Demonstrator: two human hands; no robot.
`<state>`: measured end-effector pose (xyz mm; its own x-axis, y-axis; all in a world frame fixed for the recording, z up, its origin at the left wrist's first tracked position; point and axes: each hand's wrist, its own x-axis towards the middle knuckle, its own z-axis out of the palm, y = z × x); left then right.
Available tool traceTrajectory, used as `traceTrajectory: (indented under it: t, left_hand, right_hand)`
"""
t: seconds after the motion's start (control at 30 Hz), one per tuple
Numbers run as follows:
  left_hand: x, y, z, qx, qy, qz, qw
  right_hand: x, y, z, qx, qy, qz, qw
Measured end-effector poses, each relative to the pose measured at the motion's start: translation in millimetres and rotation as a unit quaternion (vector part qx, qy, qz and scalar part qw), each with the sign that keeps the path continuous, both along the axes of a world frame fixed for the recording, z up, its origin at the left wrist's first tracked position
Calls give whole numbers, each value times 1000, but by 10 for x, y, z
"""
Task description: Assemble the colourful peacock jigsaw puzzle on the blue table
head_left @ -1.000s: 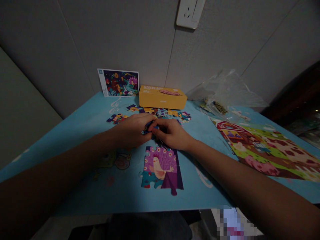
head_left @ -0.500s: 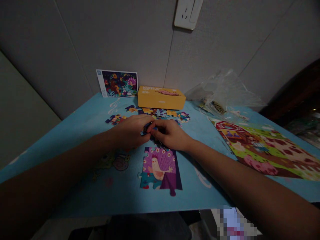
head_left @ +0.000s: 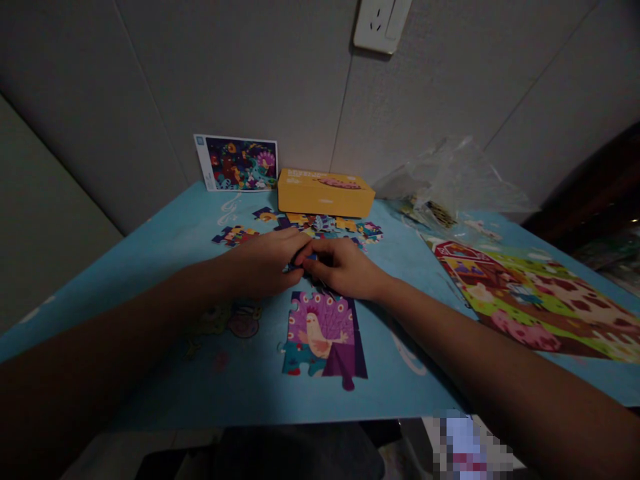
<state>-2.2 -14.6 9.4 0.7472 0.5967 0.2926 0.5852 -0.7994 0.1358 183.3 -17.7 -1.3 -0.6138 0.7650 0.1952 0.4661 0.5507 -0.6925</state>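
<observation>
At far left, a white-bordered rectangular picture card (head_left: 241,165) leans on the wall, probably so its printed scene faces the person. Below it lie loose multicoloured cardboard puzzle pieces (head_left: 234,235). The left hand (head_left: 270,263) curls palm-down, fingers mostly hidden; whether it grips anything I cannot tell. Between the hands shows a small dark-blue puzzle piece (head_left: 313,257) (largely covered), held close perhaps for control. Nearest the person lies the purple joined peacock section (head_left: 325,330), flat on the table, with a pale bird, ringed spots, a teal lower-left corner and a knob at its bottom edge. Beyond stands a yellow cardboard box (head_left: 326,200). The right hand (head_left: 350,268) pinches the blue piece between thumb and forefinger. Rightward sit a clear plastic bag (head_left: 463,183) and a colourful farm-scene sheet (head_left: 530,297).
</observation>
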Motion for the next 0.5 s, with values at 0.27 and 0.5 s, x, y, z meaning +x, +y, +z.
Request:
traceTrajectory:
  t: [0.27, 0.5]
  left_hand:
    - [12, -97, 49, -26, 60, 34, 997]
    - [7, -140, 101, -28, 95, 36, 994]
  right_hand:
    - [-5, -25, 8, 14, -19, 1, 1000]
    - [-9, -48, 10, 15, -24, 11, 1000]
